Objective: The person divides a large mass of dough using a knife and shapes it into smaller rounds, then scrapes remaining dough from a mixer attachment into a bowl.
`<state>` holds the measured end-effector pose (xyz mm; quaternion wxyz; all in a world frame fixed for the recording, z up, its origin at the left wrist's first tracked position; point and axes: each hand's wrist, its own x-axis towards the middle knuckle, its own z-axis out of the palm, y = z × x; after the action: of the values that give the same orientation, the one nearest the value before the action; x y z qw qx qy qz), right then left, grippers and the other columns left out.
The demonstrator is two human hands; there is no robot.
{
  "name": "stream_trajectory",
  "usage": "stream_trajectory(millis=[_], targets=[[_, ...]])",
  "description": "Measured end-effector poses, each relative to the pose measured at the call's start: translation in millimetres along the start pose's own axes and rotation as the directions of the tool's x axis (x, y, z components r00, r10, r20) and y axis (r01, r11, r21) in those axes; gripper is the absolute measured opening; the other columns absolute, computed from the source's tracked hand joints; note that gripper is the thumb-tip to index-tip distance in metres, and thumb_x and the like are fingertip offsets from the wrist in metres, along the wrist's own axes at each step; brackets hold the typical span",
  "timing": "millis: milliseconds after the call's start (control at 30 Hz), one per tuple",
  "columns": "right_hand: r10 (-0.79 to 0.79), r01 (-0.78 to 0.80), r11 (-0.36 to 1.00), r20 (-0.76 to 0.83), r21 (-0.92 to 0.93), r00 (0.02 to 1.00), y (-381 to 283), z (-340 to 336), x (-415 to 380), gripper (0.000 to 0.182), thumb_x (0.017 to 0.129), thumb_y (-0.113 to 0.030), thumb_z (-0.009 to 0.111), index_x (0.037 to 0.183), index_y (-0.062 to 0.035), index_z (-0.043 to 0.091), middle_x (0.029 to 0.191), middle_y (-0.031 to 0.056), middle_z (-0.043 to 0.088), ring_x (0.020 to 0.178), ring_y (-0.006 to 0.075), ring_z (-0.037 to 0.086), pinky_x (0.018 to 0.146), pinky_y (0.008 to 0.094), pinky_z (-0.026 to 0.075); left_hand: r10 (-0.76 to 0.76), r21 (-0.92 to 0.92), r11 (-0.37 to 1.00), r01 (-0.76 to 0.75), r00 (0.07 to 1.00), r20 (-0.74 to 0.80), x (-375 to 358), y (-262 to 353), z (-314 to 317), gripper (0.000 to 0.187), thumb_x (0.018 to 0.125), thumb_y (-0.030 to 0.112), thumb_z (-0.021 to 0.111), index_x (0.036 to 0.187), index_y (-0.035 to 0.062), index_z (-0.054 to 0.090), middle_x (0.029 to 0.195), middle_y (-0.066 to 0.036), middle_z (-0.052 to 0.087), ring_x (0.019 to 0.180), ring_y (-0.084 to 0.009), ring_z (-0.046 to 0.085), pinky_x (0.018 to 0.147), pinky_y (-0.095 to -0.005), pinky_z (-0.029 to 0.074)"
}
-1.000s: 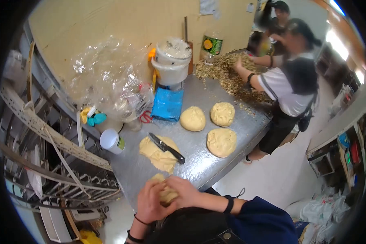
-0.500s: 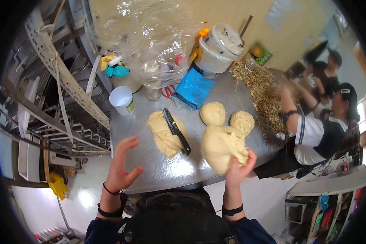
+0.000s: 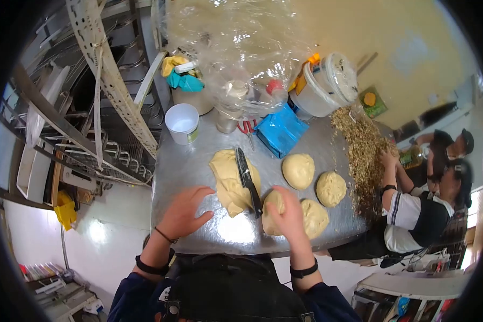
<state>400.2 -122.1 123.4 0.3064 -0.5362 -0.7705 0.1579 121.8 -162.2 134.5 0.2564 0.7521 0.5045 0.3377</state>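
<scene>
My left hand [image 3: 183, 216] hovers open at the table's front left, thumb and fingers apart, holding nothing. Beside it lies a flattened lump of pale dough [image 3: 225, 180] with a black-handled knife [image 3: 247, 178] resting across it. My right hand [image 3: 288, 214] cups a piece of dough [image 3: 271, 221] near the front edge, its fingers curved over the top and partly hiding it. Just right of that hand sits another dough piece [image 3: 315, 219]. Two rounded dough balls, one smooth [image 3: 298, 171] and one rougher [image 3: 331, 189], lie behind.
On the metal table [image 3: 172, 177] stand a white tub [image 3: 182, 124], red-handled scissors [image 3: 247, 129], a blue packet [image 3: 282, 130] and a white bucket [image 3: 319, 91]. A pile of chopped nuts [image 3: 362, 158] lies right, with a co-worker's hand [image 3: 390, 157] at it. A metal rack [image 3: 110, 80] stands left.
The large dough mass my right hand gripped is now two separate pieces. My right hand has moved left over one. My left hand has shifted right, nearer the flattened dough.
</scene>
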Motion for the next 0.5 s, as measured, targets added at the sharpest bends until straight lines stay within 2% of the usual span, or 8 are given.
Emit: stream_trajectory(millis=[67, 100, 167, 267, 333, 400, 433, 500], targets=[[0.090, -0.090, 0.996, 0.294, -0.012, 0.952, -3.1, 31.0, 14.1, 0.052, 0.072, -0.019, 0.063, 0.119, -0.0042, 0.044, 0.104, 0.0166, 0.056, 0.093, 0.0351, 0.054, 0.079, 0.0419, 0.044, -0.019, 0.021, 1.000, 0.018, 0.999, 0.049, 7.3, -8.7, 6.3, 0.042, 0.072, 0.017, 0.062, 0.110, 0.0043, 0.049, 0.110, -0.015, 0.053, 0.100, -0.0327, 0.050, 0.085, -0.0382, 0.041], [0.086, -0.087, 0.996, 0.305, -0.010, 0.948, 3.9, 49.5, 14.1, 0.052, 0.072, -0.019, 0.063, 0.119, -0.0042, 0.044, 0.104, 0.0166, 0.056, 0.093, 0.0351, 0.054, 0.079, 0.0419, 0.044, -0.024, 0.020, 1.000, 0.023, 0.998, 0.060, 10.3, -12.9, 9.5, 0.042, 0.073, 0.018, 0.061, 0.111, 0.0048, 0.048, 0.109, -0.015, 0.053, 0.100, -0.0328, 0.051, 0.085, -0.0383, 0.041], [0.336, -0.198, 0.923, 0.439, -0.330, 0.833, 26.5, 85.9, 8.8, 0.064, 0.073, -0.023, 0.063, 0.127, -0.0070, 0.033, 0.103, 0.0210, 0.057, 0.092, 0.0380, 0.056, 0.081, 0.0429, 0.044, -0.039, 0.020, 0.999, 0.038, 0.997, 0.070, 15.6, -22.8, 13.3, 0.042, 0.074, 0.020, 0.060, 0.111, 0.0054, 0.048, 0.109, -0.015, 0.053, 0.099, -0.0328, 0.051, 0.085, -0.0384, 0.041], [0.418, -0.205, 0.872, 0.459, -0.444, 0.784, 41.0, 103.4, 7.3, 0.073, 0.071, -0.024, 0.064, 0.131, -0.0092, 0.025, 0.100, 0.0226, 0.057, 0.086, 0.0377, 0.058, 0.077, 0.0435, 0.045, -0.073, 0.036, 0.997, 0.070, 0.993, 0.098, 24.9, -43.1, 19.2, 0.043, 0.074, 0.021, 0.060, 0.112, 0.0059, 0.047, 0.108, -0.015, 0.053, 0.099, -0.0328, 0.051, 0.084, -0.0390, 0.041], [0.434, -0.242, 0.872, 0.444, -0.426, 0.784, 36.3, 95.8, 15.3, 0.077, 0.069, -0.022, 0.066, 0.132, -0.0096, 0.023, 0.093, 0.0241, 0.058, 0.083, 0.0371, 0.059, 0.072, 0.0431, 0.047, -0.166, 0.014, 0.986, 0.165, 0.975, 0.151, 29.9, -63.8, 26.2, 0.045, 0.074, 0.023, 0.060, 0.113, 0.0062, 0.046, 0.109, -0.015, 0.052, 0.098, -0.0335, 0.051, 0.084, -0.0392, 0.042], [0.538, -0.416, 0.843, 0.504, -0.342, 0.676, 32.7, 80.4, 23.1, 0.073, 0.068, -0.017, 0.064, 0.130, -0.0071, 0.027, 0.087, 0.0225, 0.059, 0.081, 0.0362, 0.059, 0.069, 0.0414, 0.047, -0.202, 0.047, 0.979, 0.197, 0.963, 0.178, 39.9, -82.3, 33.4, 0.046, 0.074, 0.023, 0.060, 0.114, 0.0062, 0.045, 0.109, -0.015, 0.052, 0.099, -0.0335, 0.051, 0.084, -0.0396, 0.042], [0.544, -0.422, 0.839, 0.507, -0.344, 0.669, 35.8, 73.8, 24.1, 0.073, 0.068, -0.017, 0.064, 0.130, -0.0071, 0.027, 0.087, 0.0225, 0.059, 0.081, 0.0362, 0.059, 0.069, 0.0414, 0.047, -0.232, 0.084, 0.972, 0.219, 0.953, 0.197, 47.2, -91.5, 37.2, 0.047, 0.074, 0.023, 0.060, 0.115, 0.0063, 0.044, 0.110, -0.016, 0.051, 0.100, -0.0335, 0.050, 0.084, -0.0399, 0.042], [0.444, -0.479, 0.877, 0.452, -0.041, 0.774, 46.7, 59.0, 22.1, 0.061, 0.068, -0.012, 0.061, 0.124, -0.0030, 0.038, 0.084, 0.0223, 0.060, 0.082, 0.0355, 0.059, 0.068, 0.0386, 0.047, -0.226, 0.129, 0.971, 0.202, 0.952, 0.205, 64.1, -109.6, 49.6, 0.047, 0.075, 0.024, 0.059, 0.116, 0.0064, 0.044, 0.112, -0.016, 0.050, 0.102, -0.0334, 0.049, 0.086, -0.0398, 0.041]])
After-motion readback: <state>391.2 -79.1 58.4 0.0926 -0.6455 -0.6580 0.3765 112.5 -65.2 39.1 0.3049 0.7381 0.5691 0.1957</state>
